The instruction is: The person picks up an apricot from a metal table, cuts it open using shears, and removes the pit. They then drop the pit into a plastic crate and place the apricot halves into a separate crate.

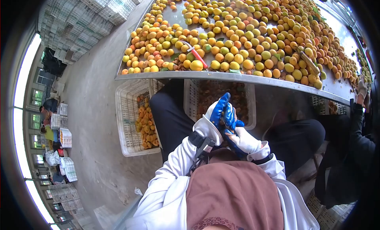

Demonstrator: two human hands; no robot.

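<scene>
My left hand (216, 113) and my right hand (242, 140) are together above my lap, both in white gloves with blue coated palms and fingers. Their fingers are closed and pressed against each other, so whatever lies between them is hidden. Just beyond them is the metal edge of a table (221, 75) heaped with yellow-orange apricots (248, 64). A curved knife with a red handle (198, 58) lies on the fruit near that edge. Farther right, a tool with a wooden-looking handle (309, 62) rests among the apricots.
Under the table stand a white crate (122, 123) holding orange fruit pieces and another crate (252, 105) with darker contents. A co-worker's gloved hand (362, 89) is at the table's right end. Stacked crates (75, 24) line the upper left; other people are far left.
</scene>
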